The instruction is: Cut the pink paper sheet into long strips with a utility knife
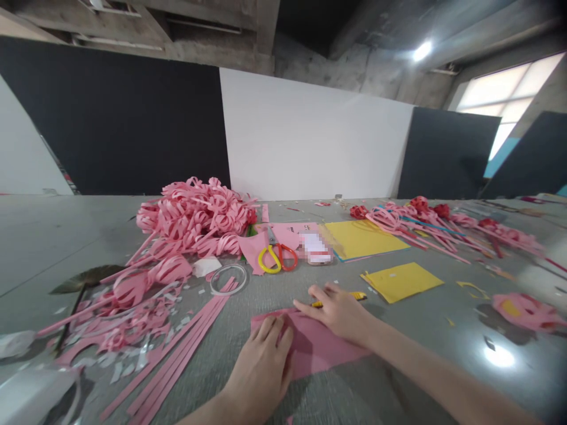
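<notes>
A sheet of pink paper (316,348) lies on the grey surface right in front of me. My left hand (261,360) bears down on its left side with bent fingers closed at the paper. Over the far edge is my right hand (341,313), its thumb reaching left along that edge. Its curled fingers are around a yellow utility knife (359,296); part of the handle shows beyond the hand, and the blade is hidden. Past the hands lie scissors (278,260) with one yellow and one red handle, near a phone (316,248).
Cut pink strips (190,348) and a clear tape roll (228,279) lie left, before a heap of pink paper loops (199,212). Yellow sheets (403,282) lie right, with pink and red paper flowers (420,218) behind. Pink scraps (133,324) litter the left side.
</notes>
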`<action>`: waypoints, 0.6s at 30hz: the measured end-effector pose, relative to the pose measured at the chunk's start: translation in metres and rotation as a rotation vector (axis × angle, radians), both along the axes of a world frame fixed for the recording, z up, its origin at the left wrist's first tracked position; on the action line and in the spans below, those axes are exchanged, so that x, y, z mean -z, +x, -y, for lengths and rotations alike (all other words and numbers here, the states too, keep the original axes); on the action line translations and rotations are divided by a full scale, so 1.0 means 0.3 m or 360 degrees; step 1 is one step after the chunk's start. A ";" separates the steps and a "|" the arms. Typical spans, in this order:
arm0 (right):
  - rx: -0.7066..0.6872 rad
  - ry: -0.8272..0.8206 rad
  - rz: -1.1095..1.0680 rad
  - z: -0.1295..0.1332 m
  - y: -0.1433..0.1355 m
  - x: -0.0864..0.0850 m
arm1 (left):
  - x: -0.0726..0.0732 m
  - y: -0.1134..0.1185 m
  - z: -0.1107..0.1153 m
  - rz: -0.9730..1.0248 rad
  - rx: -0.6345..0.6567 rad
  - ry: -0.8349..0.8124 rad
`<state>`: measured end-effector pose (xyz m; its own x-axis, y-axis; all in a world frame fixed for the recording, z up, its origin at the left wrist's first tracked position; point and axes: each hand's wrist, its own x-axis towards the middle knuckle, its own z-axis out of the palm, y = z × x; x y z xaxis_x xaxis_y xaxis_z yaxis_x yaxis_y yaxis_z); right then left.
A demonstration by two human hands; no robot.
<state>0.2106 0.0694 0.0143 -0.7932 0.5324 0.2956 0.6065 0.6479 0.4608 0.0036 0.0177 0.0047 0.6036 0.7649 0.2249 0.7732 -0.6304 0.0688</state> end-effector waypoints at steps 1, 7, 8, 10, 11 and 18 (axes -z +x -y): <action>-0.0003 -0.0004 0.0011 0.000 -0.003 0.000 | 0.002 0.000 0.000 -0.0001 0.0000 0.0011; -0.0015 0.0018 0.0058 -0.002 -0.015 0.000 | 0.009 -0.002 0.000 0.0001 -0.0008 0.0026; -0.0016 0.0021 0.0066 -0.002 -0.017 0.001 | 0.009 -0.002 0.000 0.0003 -0.0007 0.0024; -0.0024 0.0016 0.0074 -0.003 -0.018 0.003 | 0.007 -0.002 0.000 0.0001 -0.0004 0.0016; -0.0027 0.0010 0.0071 -0.003 -0.019 0.004 | 0.005 -0.001 0.000 -0.0003 -0.0004 0.0009; -0.0020 -0.0041 0.0023 -0.003 -0.028 0.007 | -0.007 0.006 0.005 -0.0025 -0.0010 0.0009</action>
<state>0.2023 0.0705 0.0122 -0.8040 0.5297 0.2702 0.5917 0.6673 0.4523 0.0054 0.0162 0.0068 0.6024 0.7674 0.2195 0.7781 -0.6260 0.0531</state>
